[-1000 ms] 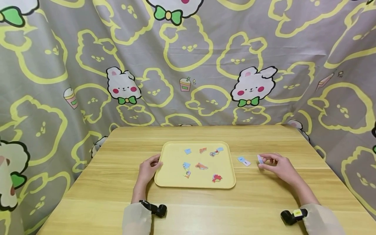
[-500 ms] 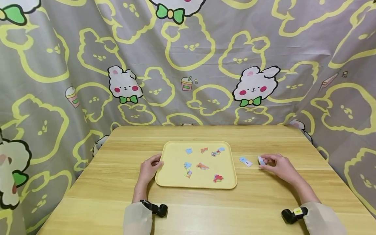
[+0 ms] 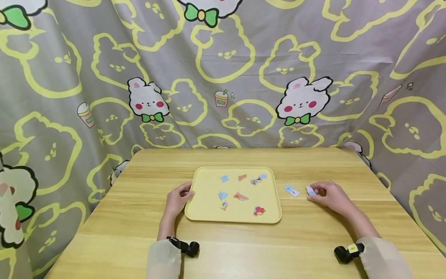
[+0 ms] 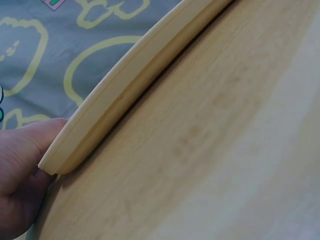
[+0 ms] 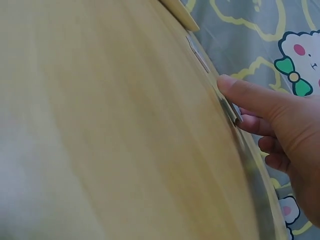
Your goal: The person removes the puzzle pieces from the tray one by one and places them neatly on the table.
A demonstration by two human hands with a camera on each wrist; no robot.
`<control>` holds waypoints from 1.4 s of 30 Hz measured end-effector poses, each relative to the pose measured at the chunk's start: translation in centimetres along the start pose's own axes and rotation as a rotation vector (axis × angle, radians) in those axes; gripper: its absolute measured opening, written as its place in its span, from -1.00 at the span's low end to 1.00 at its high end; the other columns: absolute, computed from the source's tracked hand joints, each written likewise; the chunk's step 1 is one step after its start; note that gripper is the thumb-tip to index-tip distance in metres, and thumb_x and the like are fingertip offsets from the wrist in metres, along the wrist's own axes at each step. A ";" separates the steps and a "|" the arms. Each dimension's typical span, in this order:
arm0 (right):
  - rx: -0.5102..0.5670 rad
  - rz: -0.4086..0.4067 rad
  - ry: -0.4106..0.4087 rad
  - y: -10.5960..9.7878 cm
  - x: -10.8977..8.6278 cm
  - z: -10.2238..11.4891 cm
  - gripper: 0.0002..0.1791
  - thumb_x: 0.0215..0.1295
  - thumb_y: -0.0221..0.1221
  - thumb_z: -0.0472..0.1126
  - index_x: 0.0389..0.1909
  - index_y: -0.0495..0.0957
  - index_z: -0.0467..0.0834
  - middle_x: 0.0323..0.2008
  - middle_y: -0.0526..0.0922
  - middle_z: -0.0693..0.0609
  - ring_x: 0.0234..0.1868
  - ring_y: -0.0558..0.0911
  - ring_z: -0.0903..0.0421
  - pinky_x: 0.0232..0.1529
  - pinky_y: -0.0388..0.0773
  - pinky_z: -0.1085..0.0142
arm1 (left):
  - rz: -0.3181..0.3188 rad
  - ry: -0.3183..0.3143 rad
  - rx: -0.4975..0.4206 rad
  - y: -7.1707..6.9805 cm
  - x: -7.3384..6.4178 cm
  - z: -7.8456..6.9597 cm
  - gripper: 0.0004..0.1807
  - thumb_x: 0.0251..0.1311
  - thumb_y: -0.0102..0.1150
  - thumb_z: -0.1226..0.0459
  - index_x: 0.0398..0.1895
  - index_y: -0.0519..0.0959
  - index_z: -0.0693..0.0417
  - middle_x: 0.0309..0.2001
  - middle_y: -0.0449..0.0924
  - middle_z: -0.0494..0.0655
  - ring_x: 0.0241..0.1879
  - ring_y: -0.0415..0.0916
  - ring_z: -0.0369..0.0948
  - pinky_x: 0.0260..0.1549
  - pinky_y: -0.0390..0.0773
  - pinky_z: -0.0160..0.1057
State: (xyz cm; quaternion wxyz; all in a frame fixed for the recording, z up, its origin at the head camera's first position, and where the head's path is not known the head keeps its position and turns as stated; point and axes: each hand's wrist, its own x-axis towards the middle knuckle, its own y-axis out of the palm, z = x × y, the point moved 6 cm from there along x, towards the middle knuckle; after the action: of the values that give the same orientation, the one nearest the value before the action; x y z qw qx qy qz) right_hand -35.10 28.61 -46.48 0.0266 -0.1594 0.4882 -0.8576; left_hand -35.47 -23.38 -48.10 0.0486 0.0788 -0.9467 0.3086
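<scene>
My left hand [image 3: 178, 199] grips the left rim of a yellow tray [image 3: 205, 209], thumb on top; the left wrist view shows the tray's edge [image 4: 120, 85] between thumb and fingers. To the right of the tray, my right hand [image 3: 329, 197] pinches a small flat blue-and-white puzzle piece [image 3: 311, 190] between thumb and fingers, close over the table. In the right wrist view the held piece [image 5: 234, 112] is seen nearly edge-on. Between this hand and the tray, another blue-and-white piece [image 3: 291, 190] lies flat on the wood.
Several small cut-out pieces lie apart on the tray, among them an orange one [image 3: 241, 196], a red one [image 3: 259, 210] and a pale blue one [image 3: 224, 178]. The wooden table [image 3: 244, 248] runs back to a grey patterned curtain [image 3: 195, 128].
The piece in my right hand has tipped from steeply upright to flatter, showing more of its blue-and-white face. My left hand stays on the tray, and the view has shifted slightly.
</scene>
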 end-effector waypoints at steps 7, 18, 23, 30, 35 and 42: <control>-0.011 0.028 0.005 0.2 0.2 0.1 -0.58 0.05 0.43 0.06 -0.25 0.65 -0.19 -0.47 0.48 0.14 -0.30 0.34 0.15 -0.30 0.23 0.38 | 0.004 -0.007 -0.001 0.1 0.1 0.0 -0.54 0.19 0.32 0.31 0.20 0.57 0.11 -0.02 0.71 0.14 -0.04 0.67 -0.01 -0.06 0.67 -0.24; -0.009 0.048 -0.007 0.3 0.3 0.0 -0.57 0.08 0.42 0.07 -0.23 0.64 -0.19 -0.47 0.48 0.15 -0.28 0.35 0.15 -0.27 0.25 0.38 | -0.001 0.009 0.002 0.0 0.4 0.0 -0.54 0.18 0.32 0.32 0.19 0.58 0.14 -0.03 0.71 0.15 -0.05 0.67 -0.01 -0.08 0.67 -0.27; -0.008 0.046 0.001 0.2 0.1 0.0 -0.55 0.07 0.42 0.09 -0.20 0.66 -0.19 -0.46 0.50 0.16 -0.26 0.37 0.16 -0.24 0.30 0.38 | -0.005 0.026 0.011 0.0 0.5 0.0 -0.54 0.17 0.33 0.32 0.17 0.59 0.14 -0.05 0.72 0.15 -0.07 0.68 -0.01 -0.09 0.68 -0.24; -0.004 0.052 -0.001 0.1 -0.1 -0.1 -0.55 0.09 0.41 0.07 -0.17 0.65 -0.20 -0.43 0.51 0.15 -0.27 0.35 0.20 -0.27 0.27 0.42 | -0.007 0.026 0.019 0.0 0.4 0.1 -0.54 0.17 0.33 0.32 0.17 0.59 0.14 -0.06 0.72 0.14 -0.08 0.68 -0.02 -0.09 0.67 -0.24; -0.006 0.047 -0.009 0.2 -0.2 -0.1 -0.52 0.10 0.41 0.06 -0.13 0.64 -0.23 -0.43 0.51 0.15 -0.29 0.34 0.22 -0.29 0.24 0.43 | -0.005 0.030 0.013 0.0 0.3 0.0 -0.54 0.17 0.33 0.32 0.17 0.59 0.15 -0.06 0.72 0.15 -0.07 0.67 -0.01 -0.07 0.67 -0.22; 0.000 0.036 -0.007 -0.1 -0.2 0.0 -0.52 0.10 0.41 0.05 -0.10 0.65 -0.23 -0.42 0.52 0.15 -0.31 0.35 0.25 -0.29 0.27 0.43 | -0.003 0.029 0.006 0.0 0.2 0.0 -0.54 0.18 0.33 0.32 0.18 0.58 0.15 -0.06 0.72 0.17 -0.06 0.67 0.00 -0.06 0.67 -0.19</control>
State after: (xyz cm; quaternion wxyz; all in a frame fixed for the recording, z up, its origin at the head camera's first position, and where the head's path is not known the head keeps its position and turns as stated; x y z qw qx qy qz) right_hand -34.87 28.66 -46.44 0.0440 -0.1535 0.4907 -0.8565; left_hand -35.68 -23.43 -48.07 0.0623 0.0757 -0.9449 0.3123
